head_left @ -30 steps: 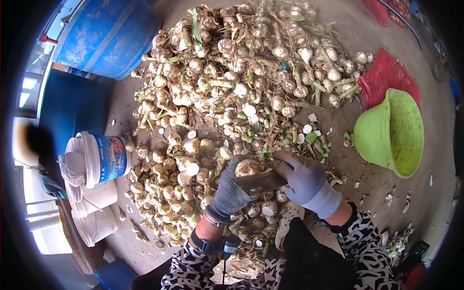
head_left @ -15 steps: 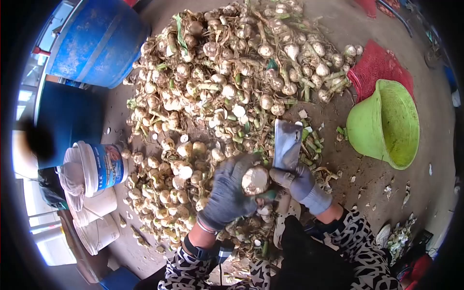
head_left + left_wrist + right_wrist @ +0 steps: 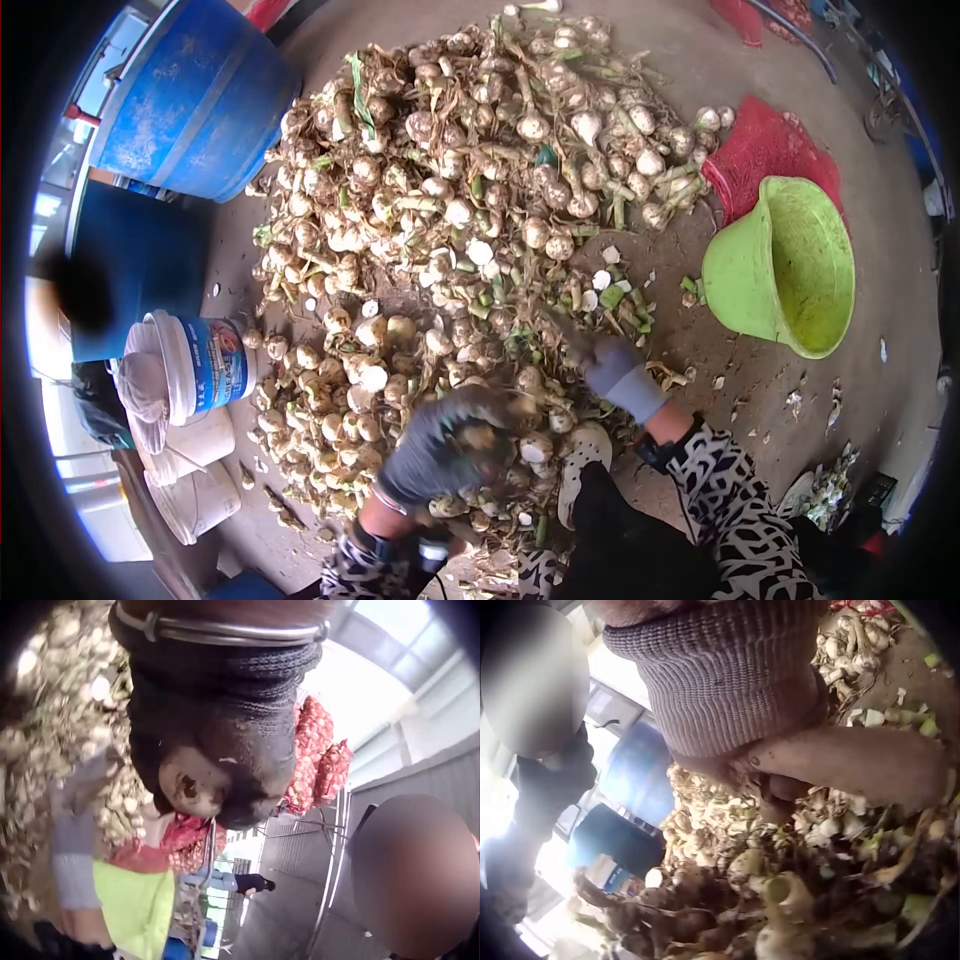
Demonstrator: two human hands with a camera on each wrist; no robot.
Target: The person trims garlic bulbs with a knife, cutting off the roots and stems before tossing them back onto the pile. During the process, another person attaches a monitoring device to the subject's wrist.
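My left hand (image 3: pixel 445 450), in a dark grey glove, holds a garlic bulb (image 3: pixel 193 784) over the near heap. In the head view, motion blurs the hand and the bulb. My right hand (image 3: pixel 618 375), in a lighter grey glove, grips a cleaver right of the heap. Its blade (image 3: pixel 566 336) is a brownish blur pointing up and left, away from me. Close in the right wrist view is its smooth handle (image 3: pixel 862 761). Bulbs with short-cut stems (image 3: pixel 350 410) lie left of and beneath my left hand.
Farther off spreads a large pile of long-stemmed garlic (image 3: pixel 430 170). Cut stem pieces (image 3: pixel 625 305) lie right of it. A green tub (image 3: pixel 735 275) lies tipped by a red mesh bag (image 3: pixel 775 160). White buckets (image 3: pixel 185 370) and a blue barrel (image 3: pixel 195 100) stand on the left.
The cleaver was laid across the bulb, then swung upright beside it. My left hand has since drawn down and left with the bulb, apart from my right hand and the cleaver.
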